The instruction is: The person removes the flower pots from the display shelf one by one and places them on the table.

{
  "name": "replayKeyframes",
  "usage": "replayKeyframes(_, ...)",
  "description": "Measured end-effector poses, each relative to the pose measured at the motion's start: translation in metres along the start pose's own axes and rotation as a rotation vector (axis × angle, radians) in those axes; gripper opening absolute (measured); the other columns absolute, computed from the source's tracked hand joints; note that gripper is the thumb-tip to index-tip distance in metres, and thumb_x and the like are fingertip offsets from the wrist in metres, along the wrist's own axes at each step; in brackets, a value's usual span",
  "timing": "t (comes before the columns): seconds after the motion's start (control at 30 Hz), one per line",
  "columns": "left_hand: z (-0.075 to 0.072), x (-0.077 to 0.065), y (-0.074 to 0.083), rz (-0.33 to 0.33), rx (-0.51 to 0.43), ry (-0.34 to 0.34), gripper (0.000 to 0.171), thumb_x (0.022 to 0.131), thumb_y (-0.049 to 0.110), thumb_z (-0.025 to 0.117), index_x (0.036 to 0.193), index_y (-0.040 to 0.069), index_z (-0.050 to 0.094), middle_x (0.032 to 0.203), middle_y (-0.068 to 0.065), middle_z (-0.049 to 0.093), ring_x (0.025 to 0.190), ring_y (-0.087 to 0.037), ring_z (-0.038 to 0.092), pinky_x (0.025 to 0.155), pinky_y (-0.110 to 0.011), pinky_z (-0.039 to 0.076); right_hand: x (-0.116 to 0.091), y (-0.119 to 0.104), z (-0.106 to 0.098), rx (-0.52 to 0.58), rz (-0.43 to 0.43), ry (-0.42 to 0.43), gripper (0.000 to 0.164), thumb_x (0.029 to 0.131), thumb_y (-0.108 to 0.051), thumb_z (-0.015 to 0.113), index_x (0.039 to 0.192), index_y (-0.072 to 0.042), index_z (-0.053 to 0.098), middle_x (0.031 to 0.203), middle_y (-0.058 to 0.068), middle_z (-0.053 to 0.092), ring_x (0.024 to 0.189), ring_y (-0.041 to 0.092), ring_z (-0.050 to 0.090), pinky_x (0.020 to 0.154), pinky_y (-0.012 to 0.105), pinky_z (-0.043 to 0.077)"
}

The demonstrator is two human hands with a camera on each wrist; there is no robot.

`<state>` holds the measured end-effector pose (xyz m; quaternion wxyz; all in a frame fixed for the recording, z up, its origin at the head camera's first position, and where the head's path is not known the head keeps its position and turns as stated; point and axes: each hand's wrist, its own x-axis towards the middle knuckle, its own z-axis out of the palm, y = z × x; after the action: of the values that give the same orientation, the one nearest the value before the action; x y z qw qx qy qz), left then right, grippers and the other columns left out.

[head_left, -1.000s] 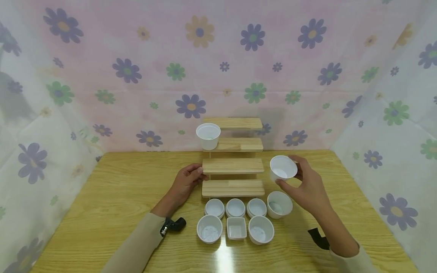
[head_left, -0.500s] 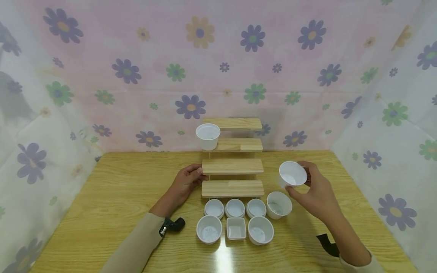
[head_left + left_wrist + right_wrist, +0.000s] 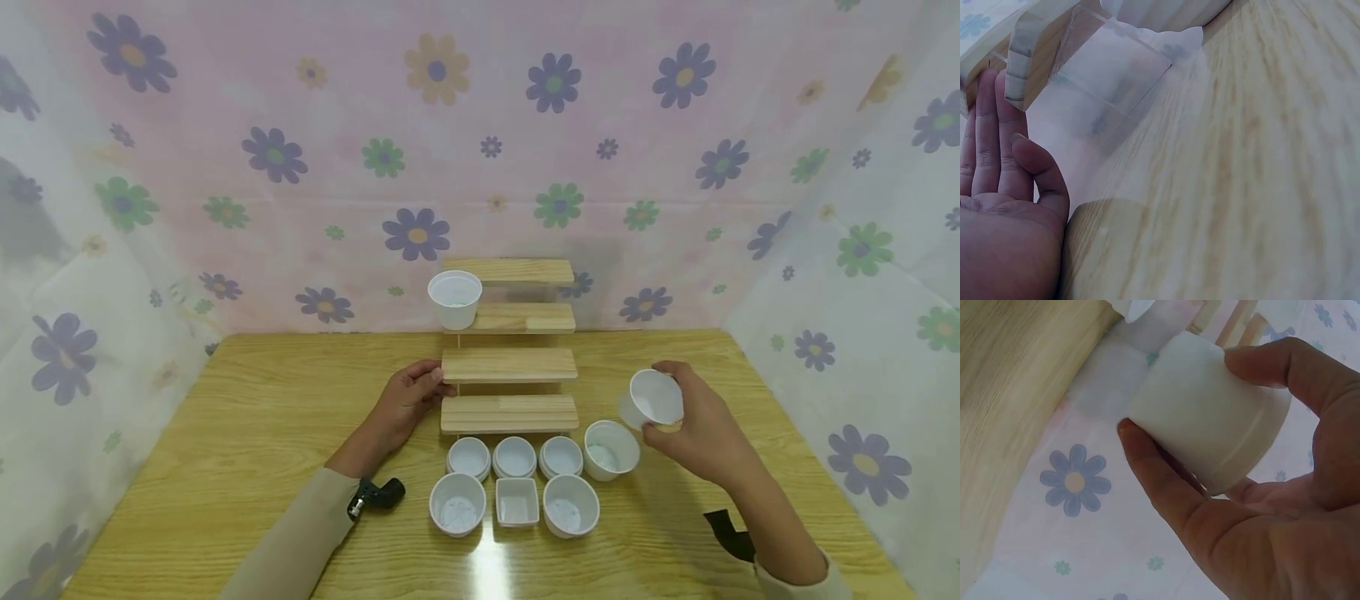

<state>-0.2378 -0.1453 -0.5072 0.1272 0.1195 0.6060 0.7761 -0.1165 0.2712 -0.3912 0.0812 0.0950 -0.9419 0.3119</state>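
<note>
A white plastic cup (image 3: 656, 398) is held in my right hand (image 3: 701, 425), above the table to the right of a tiered wooden stand (image 3: 510, 364). Thumb and fingers grip its side, and in the right wrist view the cup (image 3: 1204, 412) is tilted. My left hand (image 3: 405, 400) is at the stand's left edge. In the left wrist view its straight fingers (image 3: 1007, 150) touch a plank (image 3: 1035, 56) from below, while the bent thumb stays apart from the wood. Another white cup (image 3: 455, 300) stands at the left end of the second tier from the top.
In front of the stand are several white containers: a row of small round cups (image 3: 515, 457), a square cup (image 3: 517, 502), and larger round cups (image 3: 458, 504), one (image 3: 612, 451) further right. Flowered cloth (image 3: 337, 167) surrounds the wooden table (image 3: 262, 467) at the back and sides.
My right hand has moved the held cup to the right and a little nearer, tilting it more. My left hand stays at the stand's edge.
</note>
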Motion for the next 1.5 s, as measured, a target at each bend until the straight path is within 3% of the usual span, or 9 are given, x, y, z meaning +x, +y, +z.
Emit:
replayKeyframes(0.37, -0.001, -0.002, 0.0, 0.01, -0.019, -0.017, 0.02, 0.114, 0.016, 0.052, 0.131, 0.011, 0.06, 0.097, 0.005, 0.076, 0.094, -0.011, 0.074, 0.087, -0.028, 0.052, -0.004, 0.006, -0.005, -0.001, 0.075, -0.169, 0.082, 0.082, -0.009, 0.086, 0.144, 0.01, 0.036, 0.125, 0.03, 0.061, 0.096, 0.035, 0.065, 0.07, 0.04, 0.055)
replayKeyframes(0.63, 0.001, -0.001, 0.001, 0.008, -0.023, -0.021, 0.018, 0.114, 0.016, 0.052, 0.129, 0.012, 0.061, 0.096, 0.005, 0.076, 0.094, -0.011, 0.074, 0.086, -0.027, 0.053, -0.004, 0.014, -0.01, -0.041, 0.064, -0.176, 0.083, 0.078, -0.007, 0.086, 0.141, 0.012, 0.034, 0.121, 0.032, 0.06, 0.091, 0.032, 0.063, 0.066, 0.038, 0.054)
replayKeyframes(0.8, 0.001, 0.0, 0.0, 0.008, -0.029, -0.015, 0.016, 0.114, 0.016, 0.052, 0.128, 0.014, 0.061, 0.095, 0.005, 0.077, 0.093, -0.011, 0.074, 0.085, -0.026, 0.053, -0.004, 0.018, -0.011, -0.071, 0.073, -0.233, 0.085, 0.077, -0.007, 0.091, 0.136, 0.014, 0.035, 0.118, 0.031, 0.061, 0.091, 0.033, 0.064, 0.067, 0.041, 0.055)
replayKeyframes(1.5, 0.0, 0.0, 0.001, 0.0, -0.034, -0.008, 0.015, 0.113, 0.016, 0.053, 0.127, 0.013, 0.06, 0.095, 0.005, 0.076, 0.093, -0.011, 0.074, 0.085, -0.026, 0.053, 0.002, 0.038, 0.002, -0.093, 0.114, -0.346, 0.079, 0.075, -0.006, 0.092, 0.128, 0.008, 0.034, 0.111, 0.028, 0.061, 0.093, 0.035, 0.064, 0.073, 0.045, 0.056)
